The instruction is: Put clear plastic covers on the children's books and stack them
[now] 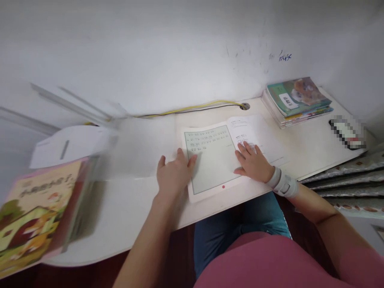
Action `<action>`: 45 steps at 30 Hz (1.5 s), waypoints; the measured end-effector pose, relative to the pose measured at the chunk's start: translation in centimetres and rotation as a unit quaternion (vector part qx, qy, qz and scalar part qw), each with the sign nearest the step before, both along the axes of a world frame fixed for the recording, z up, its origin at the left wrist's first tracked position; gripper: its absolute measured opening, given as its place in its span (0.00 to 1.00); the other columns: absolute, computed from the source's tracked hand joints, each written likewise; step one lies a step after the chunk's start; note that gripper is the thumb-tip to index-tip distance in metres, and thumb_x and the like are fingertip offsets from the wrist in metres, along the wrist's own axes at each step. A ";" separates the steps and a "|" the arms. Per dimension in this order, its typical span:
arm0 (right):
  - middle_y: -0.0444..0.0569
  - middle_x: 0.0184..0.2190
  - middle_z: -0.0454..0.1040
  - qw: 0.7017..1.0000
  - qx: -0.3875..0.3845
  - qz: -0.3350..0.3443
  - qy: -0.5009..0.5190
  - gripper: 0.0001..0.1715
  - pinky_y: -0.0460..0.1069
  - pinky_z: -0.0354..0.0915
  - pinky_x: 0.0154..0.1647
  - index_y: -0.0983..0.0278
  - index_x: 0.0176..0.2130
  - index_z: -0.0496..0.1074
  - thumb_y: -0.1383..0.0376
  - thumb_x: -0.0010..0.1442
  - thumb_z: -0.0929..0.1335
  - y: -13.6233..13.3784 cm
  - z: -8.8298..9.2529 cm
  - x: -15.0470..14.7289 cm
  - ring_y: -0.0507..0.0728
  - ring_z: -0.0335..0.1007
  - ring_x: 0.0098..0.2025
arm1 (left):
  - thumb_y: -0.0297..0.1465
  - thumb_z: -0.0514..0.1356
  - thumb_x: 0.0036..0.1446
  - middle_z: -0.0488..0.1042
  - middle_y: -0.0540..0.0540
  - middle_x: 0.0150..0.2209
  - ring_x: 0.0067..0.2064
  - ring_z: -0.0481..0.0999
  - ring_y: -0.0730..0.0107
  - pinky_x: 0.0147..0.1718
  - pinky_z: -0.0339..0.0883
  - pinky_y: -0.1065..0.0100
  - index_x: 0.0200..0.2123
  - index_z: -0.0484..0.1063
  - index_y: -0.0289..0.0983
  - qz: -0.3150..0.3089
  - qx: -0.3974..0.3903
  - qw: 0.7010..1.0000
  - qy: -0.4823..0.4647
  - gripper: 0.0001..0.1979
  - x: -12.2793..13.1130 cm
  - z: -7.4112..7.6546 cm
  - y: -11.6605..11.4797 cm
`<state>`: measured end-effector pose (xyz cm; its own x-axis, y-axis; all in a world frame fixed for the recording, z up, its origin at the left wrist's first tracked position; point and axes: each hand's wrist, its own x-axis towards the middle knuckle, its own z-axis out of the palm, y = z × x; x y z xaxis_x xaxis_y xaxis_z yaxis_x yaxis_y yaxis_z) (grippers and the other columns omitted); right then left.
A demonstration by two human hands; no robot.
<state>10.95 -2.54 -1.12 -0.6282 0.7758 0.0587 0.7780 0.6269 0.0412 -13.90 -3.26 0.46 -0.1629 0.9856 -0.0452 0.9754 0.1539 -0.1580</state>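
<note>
A booklet point(214, 172) lies spread on the white desk, its left page pale green with a dark border and a few printed lines at the top. Its right page is white with small print. My left hand point(175, 172) is at the booklet's left edge, fingers spread, holding nothing. On the right page rests my right hand point(252, 162), palm down with the fingers apart; a grey band is round that wrist. Part of the print lies hidden beneath the right hand.
A stack of books point(297, 96) stands at the back right, near a pixelated phone point(346, 134). At the left is another book stack point(42, 208), with white paper point(70, 146) behind it. Yellow and black cables point(192, 110) run along the wall to a desk hole.
</note>
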 end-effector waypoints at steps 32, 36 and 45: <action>0.51 0.45 0.79 0.706 -0.348 -0.172 0.592 0.32 0.60 0.70 0.48 0.63 0.53 0.69 0.46 0.56 0.65 3.8 1.3 13.2 0.62 0.76 0.43 | 0.43 0.50 0.63 0.60 0.35 0.64 0.65 0.59 0.55 0.62 0.54 0.53 0.61 0.59 0.33 -0.235 0.083 0.842 -0.478 0.28 11.8 -0.5 1.6; 0.58 0.51 0.74 0.800 -0.164 -0.236 0.526 0.34 0.63 0.66 0.53 0.67 0.53 0.68 0.48 0.56 0.66 4.6 -2.1 15.7 0.65 0.71 0.51 | 0.41 0.48 0.64 0.55 0.26 0.64 0.67 0.53 0.49 0.63 0.51 0.51 0.61 0.57 0.21 -0.255 0.044 0.911 -0.322 0.31 11.0 -4.2 0.1; 0.63 0.56 0.68 0.938 0.006 -0.166 0.305 0.34 0.64 0.58 0.60 0.69 0.56 0.66 0.47 0.64 0.57 4.8 -4.9 15.9 0.64 0.59 0.62 | 0.41 0.44 0.66 0.56 0.28 0.64 0.67 0.53 0.49 0.63 0.51 0.49 0.62 0.58 0.24 -0.285 0.073 0.927 -0.232 0.30 11.1 -5.7 -0.3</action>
